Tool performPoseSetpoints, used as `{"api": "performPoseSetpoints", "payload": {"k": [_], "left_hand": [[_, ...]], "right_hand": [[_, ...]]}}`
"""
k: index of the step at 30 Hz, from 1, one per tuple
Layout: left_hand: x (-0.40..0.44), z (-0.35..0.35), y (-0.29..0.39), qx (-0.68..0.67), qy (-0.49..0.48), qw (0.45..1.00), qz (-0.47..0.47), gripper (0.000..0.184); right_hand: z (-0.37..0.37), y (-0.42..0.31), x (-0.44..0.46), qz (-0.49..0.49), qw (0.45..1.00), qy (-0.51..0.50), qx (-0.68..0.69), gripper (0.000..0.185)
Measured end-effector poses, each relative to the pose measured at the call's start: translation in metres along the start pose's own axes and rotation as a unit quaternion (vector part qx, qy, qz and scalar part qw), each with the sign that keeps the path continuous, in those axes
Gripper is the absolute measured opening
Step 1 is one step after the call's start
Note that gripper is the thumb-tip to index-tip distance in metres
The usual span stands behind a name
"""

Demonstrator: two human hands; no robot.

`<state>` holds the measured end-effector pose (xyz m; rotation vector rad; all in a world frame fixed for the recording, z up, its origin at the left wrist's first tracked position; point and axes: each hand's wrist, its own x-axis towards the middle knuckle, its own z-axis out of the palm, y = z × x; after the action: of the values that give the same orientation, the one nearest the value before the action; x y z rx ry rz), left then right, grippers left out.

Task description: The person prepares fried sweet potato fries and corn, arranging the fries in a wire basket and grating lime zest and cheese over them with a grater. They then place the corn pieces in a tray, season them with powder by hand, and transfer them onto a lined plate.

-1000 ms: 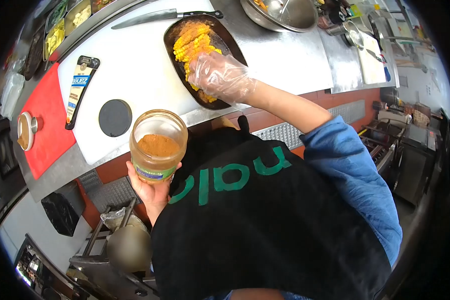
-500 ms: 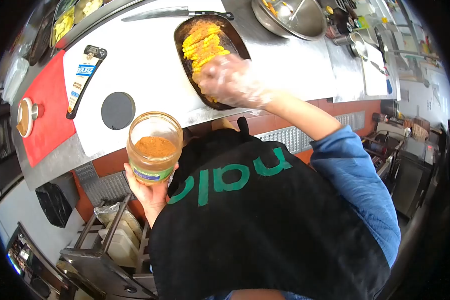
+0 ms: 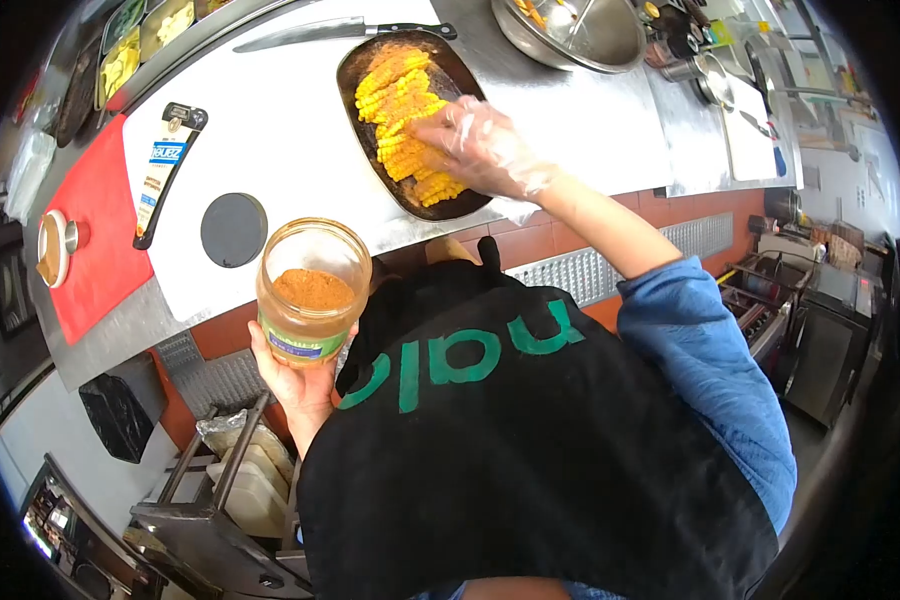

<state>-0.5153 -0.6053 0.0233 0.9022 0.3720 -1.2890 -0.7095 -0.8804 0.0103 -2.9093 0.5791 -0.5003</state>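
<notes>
My left hand (image 3: 302,385) is wrapped round a clear jar (image 3: 315,280) with orange-brown powder inside, held upright and uncapped in front of the counter. My right hand (image 3: 485,150), in a clear plastic glove, is over the right side of a dark oval dish (image 3: 450,72). Its fingertips are bent together and somewhat blurred, and what they hold, if anything, is too small to name. Yellow corn pieces (image 3: 400,100) dusted with the powder lie in a row in the dish. A round black lid (image 3: 233,230) lies flat on the white board (image 3: 280,120).
A knife (image 3: 345,32) lies behind the dish, beside a metal bowl (image 3: 580,35). Left of the lid are a labelled packet (image 3: 165,170) and a red board (image 3: 95,240) carrying a small white dish (image 3: 54,248). Food trays (image 3: 140,50) stand at the back left.
My gloved right hand has moved from the lower corn pieces toward the dish's right side, uncovering more corn. More powder shows on the corn. My left hand keeps the jar in nearly the same place.
</notes>
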Motion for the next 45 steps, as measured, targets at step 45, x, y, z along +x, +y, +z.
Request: {"api": "performPoseSetpoints", "payload": {"k": [45], "left_hand": [[-0.009, 0.007, -0.016, -0.035, -0.007, 0.999, 0.016, 0.068]], "right_hand": [[-0.002, 0.057, 0.105, 0.063, 0.984, -0.168, 0.004, 0.032]]}}
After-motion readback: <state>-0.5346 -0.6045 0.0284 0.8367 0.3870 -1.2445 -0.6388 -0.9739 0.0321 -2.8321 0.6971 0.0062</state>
